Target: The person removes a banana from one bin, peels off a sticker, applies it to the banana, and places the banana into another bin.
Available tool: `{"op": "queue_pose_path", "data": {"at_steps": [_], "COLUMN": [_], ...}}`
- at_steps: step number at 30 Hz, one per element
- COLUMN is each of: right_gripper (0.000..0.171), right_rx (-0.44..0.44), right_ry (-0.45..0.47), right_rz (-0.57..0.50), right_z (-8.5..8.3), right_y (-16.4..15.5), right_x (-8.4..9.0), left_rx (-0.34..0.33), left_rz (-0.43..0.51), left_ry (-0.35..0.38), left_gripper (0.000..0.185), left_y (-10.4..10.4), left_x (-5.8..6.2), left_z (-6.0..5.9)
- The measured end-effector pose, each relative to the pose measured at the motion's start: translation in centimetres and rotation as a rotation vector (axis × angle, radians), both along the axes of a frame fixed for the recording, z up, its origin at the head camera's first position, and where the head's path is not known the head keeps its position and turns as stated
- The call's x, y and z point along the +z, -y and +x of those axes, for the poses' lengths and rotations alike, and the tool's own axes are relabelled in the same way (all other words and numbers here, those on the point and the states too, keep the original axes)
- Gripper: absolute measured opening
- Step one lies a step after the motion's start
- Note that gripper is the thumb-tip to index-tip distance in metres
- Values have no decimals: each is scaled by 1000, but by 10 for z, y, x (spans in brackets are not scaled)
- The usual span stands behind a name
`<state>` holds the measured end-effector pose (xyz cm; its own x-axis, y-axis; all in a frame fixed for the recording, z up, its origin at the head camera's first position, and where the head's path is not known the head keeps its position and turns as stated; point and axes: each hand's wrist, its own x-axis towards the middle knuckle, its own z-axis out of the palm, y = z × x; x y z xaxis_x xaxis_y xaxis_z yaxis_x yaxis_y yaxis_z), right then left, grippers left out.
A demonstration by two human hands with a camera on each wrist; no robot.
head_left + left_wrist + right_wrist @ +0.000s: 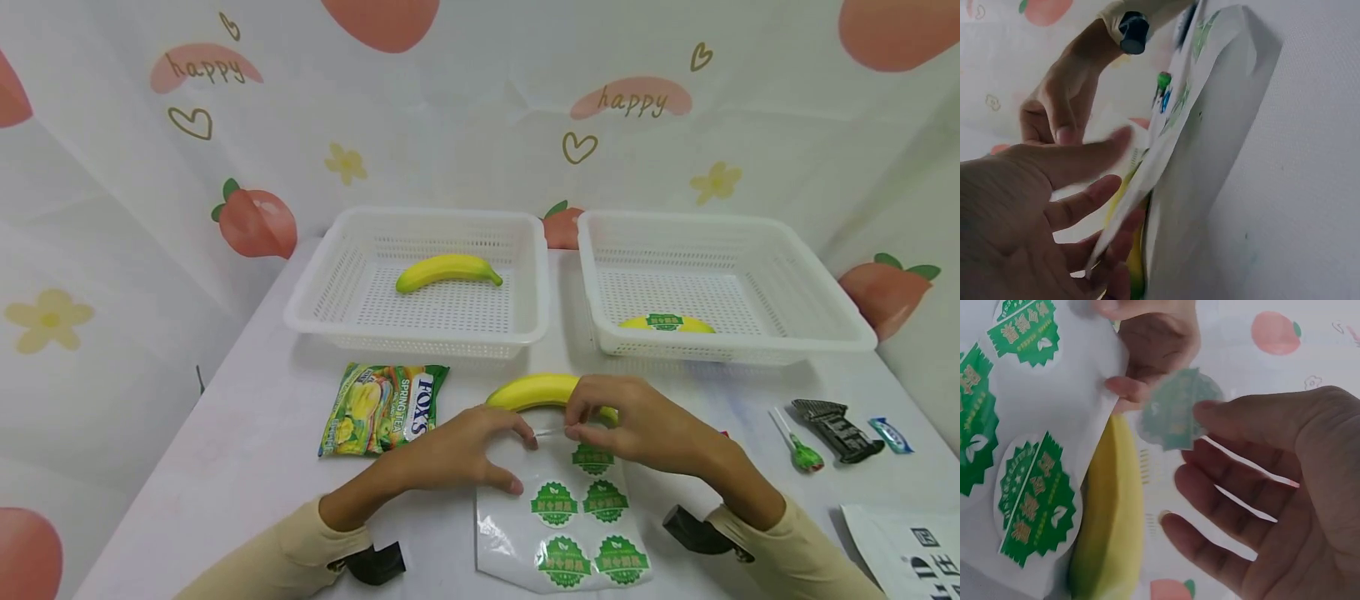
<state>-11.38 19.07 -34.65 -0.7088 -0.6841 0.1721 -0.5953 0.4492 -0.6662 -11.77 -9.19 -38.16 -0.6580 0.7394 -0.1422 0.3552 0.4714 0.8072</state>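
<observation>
A white sheet of round green stickers lies before me, its far end lifted. My left hand grips that far edge; in the left wrist view the sheet passes between its thumb and fingers. My right hand pinches a loose green sticker between thumb and forefinger, apart from the sheet. Just beyond the sheet is a yellow banana, partly covered by the right hand.
Two white baskets stand behind: the left basket holds a plain banana, the right basket a stickered banana. A green candy bag lies left. To the right are a lollipop, black wrapper and small blue packet.
</observation>
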Motion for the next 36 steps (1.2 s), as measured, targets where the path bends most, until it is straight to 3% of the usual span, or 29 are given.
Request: {"op": "queue_pose_path", "data": {"at_steps": [3, 8, 13, 18, 24, 29, 36], "right_gripper": [20, 24, 24, 19, 16, 12, 4], "right_rx": [6, 51, 45, -21, -125, -170, -291], "right_ry": [-78, -170, -183, -172, -151, -112, -41], "right_rz": [-35, -59, 23, 39, -2, -13, 15], "right_z": [1, 4, 9, 9, 0, -13, -30], "right_y": [1, 4, 10, 11, 7, 3, 2], "right_x": [0, -2, -3, -1, -3, -5, -8], "left_rx": [15, 130, 212, 251, 272, 300, 301], "left_rz": [7, 84, 180, 184, 161, 101, 15], "left_ry": [-64, -44, -36, -69, -188, -340, -466], "left_gripper": [30, 38, 28, 18, 17, 19, 42], "left_y": [-2, -4, -4, -5, -12, -23, -34], "left_x": [2, 6, 8, 7, 10, 14, 9], "left_z": [4, 7, 8, 8, 4, -9, -25]}}
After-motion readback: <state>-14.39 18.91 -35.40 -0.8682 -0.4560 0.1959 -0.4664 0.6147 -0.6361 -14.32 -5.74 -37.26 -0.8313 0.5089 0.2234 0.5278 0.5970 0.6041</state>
